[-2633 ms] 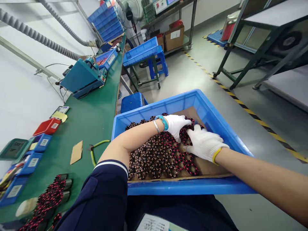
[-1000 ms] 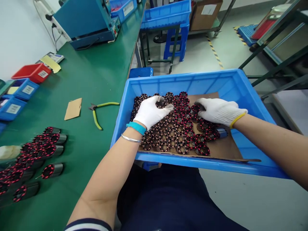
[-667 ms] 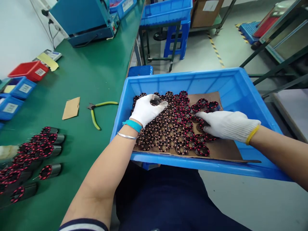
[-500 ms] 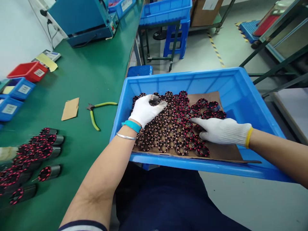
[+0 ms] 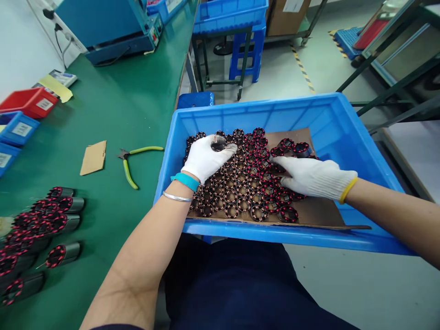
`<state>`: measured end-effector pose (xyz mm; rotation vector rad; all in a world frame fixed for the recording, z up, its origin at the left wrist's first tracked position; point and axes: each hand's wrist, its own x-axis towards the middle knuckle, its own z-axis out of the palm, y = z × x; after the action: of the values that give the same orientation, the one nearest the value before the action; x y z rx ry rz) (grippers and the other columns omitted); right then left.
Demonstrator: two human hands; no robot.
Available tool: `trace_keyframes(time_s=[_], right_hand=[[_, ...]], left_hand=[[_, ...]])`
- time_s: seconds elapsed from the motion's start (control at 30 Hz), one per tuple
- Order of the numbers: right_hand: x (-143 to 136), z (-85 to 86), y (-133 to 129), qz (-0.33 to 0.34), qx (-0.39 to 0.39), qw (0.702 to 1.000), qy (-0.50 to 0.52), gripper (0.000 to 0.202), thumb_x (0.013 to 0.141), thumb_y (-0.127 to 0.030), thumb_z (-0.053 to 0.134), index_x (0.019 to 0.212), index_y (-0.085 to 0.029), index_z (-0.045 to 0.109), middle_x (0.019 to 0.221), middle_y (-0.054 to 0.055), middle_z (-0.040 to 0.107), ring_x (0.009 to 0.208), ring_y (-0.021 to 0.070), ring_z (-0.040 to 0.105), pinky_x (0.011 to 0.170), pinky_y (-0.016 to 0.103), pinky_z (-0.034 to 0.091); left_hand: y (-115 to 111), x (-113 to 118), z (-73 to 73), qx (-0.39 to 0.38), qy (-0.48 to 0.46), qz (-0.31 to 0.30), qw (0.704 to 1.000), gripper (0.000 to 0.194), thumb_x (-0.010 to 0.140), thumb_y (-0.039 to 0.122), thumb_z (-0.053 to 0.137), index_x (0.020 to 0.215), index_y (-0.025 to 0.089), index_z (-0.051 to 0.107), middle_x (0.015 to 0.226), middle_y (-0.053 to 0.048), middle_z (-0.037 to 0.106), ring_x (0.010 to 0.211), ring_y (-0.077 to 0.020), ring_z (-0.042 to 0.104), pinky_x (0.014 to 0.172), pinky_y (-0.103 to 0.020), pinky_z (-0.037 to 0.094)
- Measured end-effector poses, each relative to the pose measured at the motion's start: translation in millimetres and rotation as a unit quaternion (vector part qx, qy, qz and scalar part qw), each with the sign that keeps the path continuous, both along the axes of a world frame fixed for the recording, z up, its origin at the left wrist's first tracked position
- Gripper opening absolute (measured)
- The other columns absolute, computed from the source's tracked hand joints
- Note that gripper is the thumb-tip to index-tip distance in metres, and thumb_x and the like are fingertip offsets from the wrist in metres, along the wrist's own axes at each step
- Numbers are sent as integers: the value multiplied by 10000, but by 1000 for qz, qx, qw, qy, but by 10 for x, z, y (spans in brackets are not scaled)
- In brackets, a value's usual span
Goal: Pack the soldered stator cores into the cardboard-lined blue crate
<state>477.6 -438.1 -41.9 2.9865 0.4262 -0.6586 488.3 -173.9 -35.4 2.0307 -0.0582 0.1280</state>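
Note:
Ring-shaped motor stators with copper and pink-red windings (image 5: 242, 188) stand upright in close rows inside a blue plastic tub (image 5: 268, 234). Over the left rows rests my left hand (image 5: 208, 158), in a white glove, its thumb and fingers apart around a dark stator; no grip shows. My right hand (image 5: 309, 178), gloved too, reaches in from the right. Its index finger and thumb are spread at the pink-wound stators, touching or nearly touching them. Part of a stator shows between these fingers; the glove hides others. Brown cardboard (image 5: 326, 211) lies beneath the stators.
On the green bench (image 5: 137, 114) at left lie green-handled cutters (image 5: 129, 162), a cardboard piece (image 5: 93, 158) and several more stators (image 5: 63, 254). A red bin (image 5: 29, 101) and blue bins stand behind. A blue stool (image 5: 195, 99) is beyond the tub; dark metal racks are at right.
My right hand has shifted slightly up and left, its thumb closer to the index finger. My left hand keeps its pose. The whole view has shifted a little.

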Motion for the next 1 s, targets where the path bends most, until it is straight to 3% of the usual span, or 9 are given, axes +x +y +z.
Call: trace_keyframes(time_s=[0.13, 0.27, 0.47, 0.6, 0.73, 0.8, 1.0], right_hand=[[66, 118, 49, -49, 6, 997, 57, 659, 845, -405, 475, 1501, -348, 466, 1258, 71, 654, 1092, 309, 649, 881, 417, 519], [271, 130, -1, -121, 30, 991, -37, 628, 868, -479, 466, 1479, -334, 486, 1358, 85, 596, 1180, 362, 598, 925, 480, 499], [321, -74, 14, -21, -18, 1000, -4, 725, 863, -437, 455, 1570, -318, 349, 1324, 124, 612, 1153, 355, 612, 918, 494, 487], [346, -15, -13, -5, 21, 1000, 3, 690, 843, -420, 477, 1525, -319, 448, 1302, 88, 633, 1131, 315, 629, 927, 436, 506], [497, 110, -124, -146, 53, 986, -62, 608, 893, -460, 432, 1476, -309, 519, 1391, 85, 577, 1210, 343, 590, 985, 472, 486], [579, 116, -169, -170, 40, 982, -71, 620, 911, -467, 411, 1502, -298, 487, 1405, 109, 561, 1235, 360, 572, 998, 496, 470], [710, 59, -107, -72, 13, 997, -9, 693, 892, -434, 439, 1558, -244, 420, 1434, 131, 532, 1283, 351, 543, 1048, 479, 443]], left_hand=[[10, 9, -27, 3, -11, -7, 1000, 277, 742, 414, 757, 793, 154, 677, 791, -55, 717, 774, -191, 656, 811, -345, 517], [-2, 17, -32, -1, -15, -15, 1000, 277, 745, 414, 755, 791, 154, 675, 788, -54, 717, 771, -189, 653, 799, -343, 517], [-23, -9, 34, -8, 10, -5, 1000, 267, 735, 386, 769, 796, 142, 679, 804, -65, 726, 780, -192, 659, 818, -348, 520], [-20, -21, 63, -14, 19, 5, 1000, 255, 737, 372, 764, 800, 138, 683, 795, -59, 726, 781, -188, 657, 796, -328, 515], [-19, -24, 68, -18, 16, 0, 1000, 275, 727, 386, 761, 818, 135, 694, 812, -64, 736, 784, -191, 664, 811, -332, 518], [-26, -29, 79, -20, 16, -3, 1000, 272, 725, 388, 757, 816, 139, 696, 811, -60, 738, 787, -192, 669, 821, -334, 522], [-42, -53, 142, -23, 30, 15, 999, 252, 701, 365, 771, 786, 143, 688, 798, -62, 737, 790, -196, 665, 795, -325, 531]])
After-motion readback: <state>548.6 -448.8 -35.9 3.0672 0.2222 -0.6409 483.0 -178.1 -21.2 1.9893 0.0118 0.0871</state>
